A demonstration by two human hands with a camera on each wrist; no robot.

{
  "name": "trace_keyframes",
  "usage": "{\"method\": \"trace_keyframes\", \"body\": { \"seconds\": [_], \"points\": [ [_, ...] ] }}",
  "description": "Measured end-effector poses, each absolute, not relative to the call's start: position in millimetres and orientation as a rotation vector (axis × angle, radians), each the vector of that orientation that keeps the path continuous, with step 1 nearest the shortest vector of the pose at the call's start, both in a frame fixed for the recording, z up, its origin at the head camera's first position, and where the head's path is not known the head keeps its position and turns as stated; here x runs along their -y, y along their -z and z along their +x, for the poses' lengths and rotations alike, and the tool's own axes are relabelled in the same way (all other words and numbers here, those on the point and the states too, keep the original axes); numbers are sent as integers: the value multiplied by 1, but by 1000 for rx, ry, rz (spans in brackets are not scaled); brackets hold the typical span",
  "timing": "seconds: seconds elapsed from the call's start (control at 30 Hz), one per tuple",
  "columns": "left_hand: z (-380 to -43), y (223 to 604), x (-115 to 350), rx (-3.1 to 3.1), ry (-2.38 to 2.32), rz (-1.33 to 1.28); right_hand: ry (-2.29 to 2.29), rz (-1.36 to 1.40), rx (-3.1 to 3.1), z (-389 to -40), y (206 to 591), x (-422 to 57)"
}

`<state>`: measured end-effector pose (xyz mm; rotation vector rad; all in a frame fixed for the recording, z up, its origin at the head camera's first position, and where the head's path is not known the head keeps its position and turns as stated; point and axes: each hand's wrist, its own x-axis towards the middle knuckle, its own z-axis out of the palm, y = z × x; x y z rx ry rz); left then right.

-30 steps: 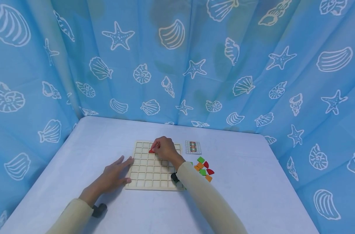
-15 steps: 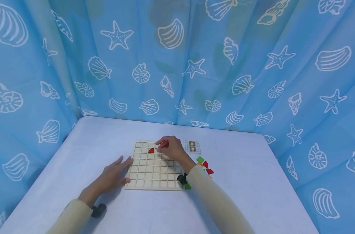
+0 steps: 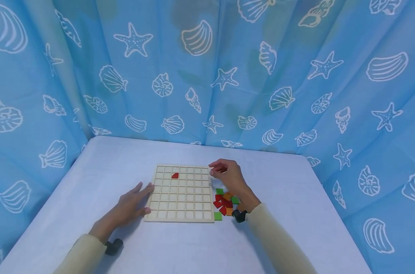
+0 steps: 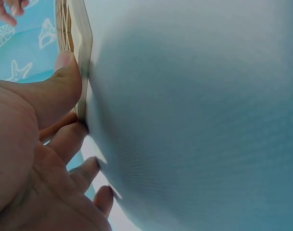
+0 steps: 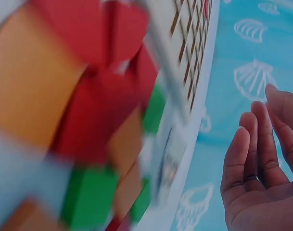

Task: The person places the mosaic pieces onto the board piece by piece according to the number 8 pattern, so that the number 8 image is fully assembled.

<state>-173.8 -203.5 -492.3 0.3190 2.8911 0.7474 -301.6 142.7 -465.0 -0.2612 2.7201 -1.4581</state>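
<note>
A pale wooden grid board (image 3: 178,220) lies on the table in the head view. One red quarter-circle piece (image 3: 175,176) sits in a cell near its far side. My left hand (image 3: 130,203) rests against the board's left edge, fingers spread; in the left wrist view its thumb (image 4: 64,91) touches the rim. Just past the board's far right corner, my right hand (image 3: 230,177) hovers with loosely bent fingers. The right wrist view shows nothing held in that hand (image 5: 261,168). Below it lie loose red pieces (image 3: 229,204), green squares (image 3: 218,216) and orange squares (image 3: 229,211).
A small pattern card (image 5: 169,168) lies beyond the pieces in the right wrist view; my right hand hides it in the head view. The white table (image 3: 180,251) meets a blue shell-print curtain (image 3: 207,76) at the back and sides.
My right hand has let go of the red quarter-circle piece in the board's cell and moved right, off the board. The loose pieces have come into fuller view. My left hand stays at the edge.
</note>
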Motion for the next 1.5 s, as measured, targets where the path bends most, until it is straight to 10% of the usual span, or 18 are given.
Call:
{"method": "trace_keyframes", "body": {
  "seconds": [0.57, 1.5],
  "points": [
    [-173, 495, 206, -2904, -730, 359, 1303, 45, -2800, -291, 492, -224],
    [-173, 494, 205, -2912, -763, 378, 1174, 2, -2726, -284, 497, -228]
  ]
}}
